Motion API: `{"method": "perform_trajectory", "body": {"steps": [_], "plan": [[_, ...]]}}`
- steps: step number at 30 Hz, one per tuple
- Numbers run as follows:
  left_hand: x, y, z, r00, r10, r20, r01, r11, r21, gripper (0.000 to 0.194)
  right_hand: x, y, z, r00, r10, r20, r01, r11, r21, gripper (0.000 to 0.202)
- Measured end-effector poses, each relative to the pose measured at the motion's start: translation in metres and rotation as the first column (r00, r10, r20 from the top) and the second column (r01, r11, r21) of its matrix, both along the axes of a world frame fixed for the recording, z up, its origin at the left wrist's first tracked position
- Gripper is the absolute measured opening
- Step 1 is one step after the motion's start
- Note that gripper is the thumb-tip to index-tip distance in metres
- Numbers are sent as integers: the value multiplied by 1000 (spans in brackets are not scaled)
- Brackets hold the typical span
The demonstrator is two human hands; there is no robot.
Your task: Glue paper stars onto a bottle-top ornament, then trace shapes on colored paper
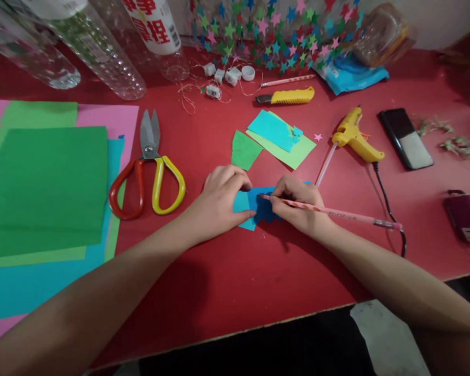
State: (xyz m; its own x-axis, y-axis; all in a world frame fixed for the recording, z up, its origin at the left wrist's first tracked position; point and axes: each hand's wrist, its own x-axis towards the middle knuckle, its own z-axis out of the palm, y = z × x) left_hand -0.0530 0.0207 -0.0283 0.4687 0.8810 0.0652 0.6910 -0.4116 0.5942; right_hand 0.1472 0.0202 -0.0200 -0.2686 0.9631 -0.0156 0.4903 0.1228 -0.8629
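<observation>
A small piece of blue paper [260, 197] lies on the red table, light blue at its left and darker blue toward the right, with a jagged lower edge. My left hand [223, 203] rests on its left part, thumb and fingers apart. In my right hand [300, 203] is a pink pencil [337, 211], its tip touching the darker part of the paper and its eraser end pointing right. Just beyond my hands lie a green paper scrap [245, 150], a light green piece [297, 154] and a cut turquoise piece [270, 129].
Scissors [151, 151] and stacked coloured sheets [47, 188] lie left. Behind are plastic bottles [102, 57], string lights [219, 78], a yellow cutter [292, 96] and a star-filled container [274, 34]. Rightward lie a glue gun [356, 134] with cord, a black phone-like device [405, 138] and a purple device [468, 216].
</observation>
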Motion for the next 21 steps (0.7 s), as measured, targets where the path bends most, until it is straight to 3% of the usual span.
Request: {"method": "perform_trajectory", "body": {"steps": [10,16,21], "plan": [[1,0,0,1000,2,0,-2,1000,12,35,0,1,-3,997,-72,-2,72,997,2,13],[0,0,0,1000,2,-3,-2,1000,3,37,0,1,-2,997,-14,71,6,994,109,13],[0,0,1,1000,-5,-5,5,1000,-3,38,6,-1,-7,988,119,97,-136,972,191,12]]}}
